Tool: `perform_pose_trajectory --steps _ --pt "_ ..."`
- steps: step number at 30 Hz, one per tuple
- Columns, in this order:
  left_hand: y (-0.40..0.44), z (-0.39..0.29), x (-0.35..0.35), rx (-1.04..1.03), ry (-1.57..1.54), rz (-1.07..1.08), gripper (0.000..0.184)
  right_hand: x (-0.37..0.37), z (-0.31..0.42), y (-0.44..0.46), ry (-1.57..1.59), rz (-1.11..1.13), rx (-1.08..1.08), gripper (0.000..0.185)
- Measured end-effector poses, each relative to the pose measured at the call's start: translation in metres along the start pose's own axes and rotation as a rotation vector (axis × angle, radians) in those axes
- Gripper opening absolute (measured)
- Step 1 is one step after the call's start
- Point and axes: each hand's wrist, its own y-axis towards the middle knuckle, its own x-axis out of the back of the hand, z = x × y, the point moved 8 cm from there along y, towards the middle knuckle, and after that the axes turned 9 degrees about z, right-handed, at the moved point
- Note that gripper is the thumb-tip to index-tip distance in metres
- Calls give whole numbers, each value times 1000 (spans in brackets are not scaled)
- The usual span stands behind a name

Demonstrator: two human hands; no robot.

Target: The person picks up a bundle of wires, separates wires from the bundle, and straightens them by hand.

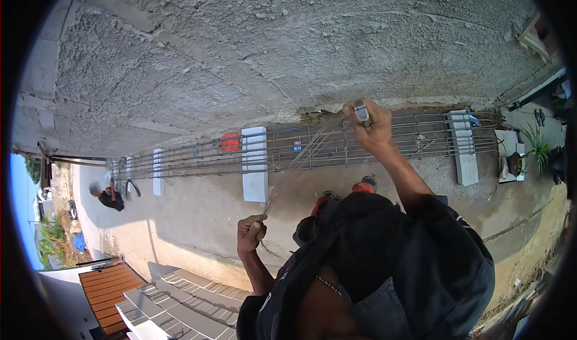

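Observation:
On the left, my left hand (251, 233) is closed around a bunch of thin tie wires (270, 203). Their ends stick out above and below the fist, apart from the rebar cage. My right hand (374, 126) is above the long rebar cage (399, 144), its fingers wrapped around a silver metal tool (361, 110); the tool's kind is unclear and its far part is hidden. More thin wires (317, 143) lie slantwise across the bars, left of that hand. Whether the right hand touches the bars cannot be told.
White blocks (255, 186) (464, 159) support the cage beside a rough grey wall (270, 45). A red round object (229, 141) lies by the bars. Another person (109, 197) crouches at the far left end. A potted plant (535, 140) stands right; stacked grey tiles (180, 304) lie lower left.

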Motion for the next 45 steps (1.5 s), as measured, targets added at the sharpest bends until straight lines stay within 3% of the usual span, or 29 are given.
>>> perform_pose_trajectory --steps 2,5,9,12,15,19,24,26,28,30,31,36,37,40,42,45 --pt "1 -1 -1 -7 9 -20 28 7 -32 -8 19 -38 -211 12" --pt "-1 1 -3 6 34 -21 29 28 -43 -6 286 -238 -333 18" --pt "-2 9 3 6 9 15 29 31 -60 -10 969 -158 -619 21" --pt "1 15 2 6 -15 61 29 35 -50 -13 1206 -149 -604 22" --pt "10 18 1 -57 -91 69 29 47 -47 -16 1204 -175 -589 22" --pt "15 23 2 -65 -93 -34 26 63 -45 -24 893 -256 -597 22" --pt "14 37 4 68 134 -103 24 108 -68 -39 448 -382 -518 30" --pt "11 35 9 58 124 -173 23 138 -82 -54 -1 -406 -753 34" --pt "11 26 10 7 71 -238 22 164 -106 -82 -197 -496 -596 35" --pt "8 2 1 -111 20 -248 19 156 -84 -99 -48 -506 -589 32" --pt "6 -10 -3 -169 -1 -249 19 144 -71 -103 -124 -367 -559 29" --pt "37 -92 -43 -625 71 -419 17 23 -20 -98 155 -7 -360 23" --pt "46 -104 -49 -707 31 -436 17 6 -6 -92 159 48 -443 14" --pt "65 -132 -57 -956 103 -588 17 -39 46 -49 51 286 -14 7" --pt "74 -151 -64 -1044 21 -579 17 -59 88 -21 12 325 180 9" --pt "85 -177 -82 -1144 -74 -513 16 -80 116 7 -3 365 299 13"
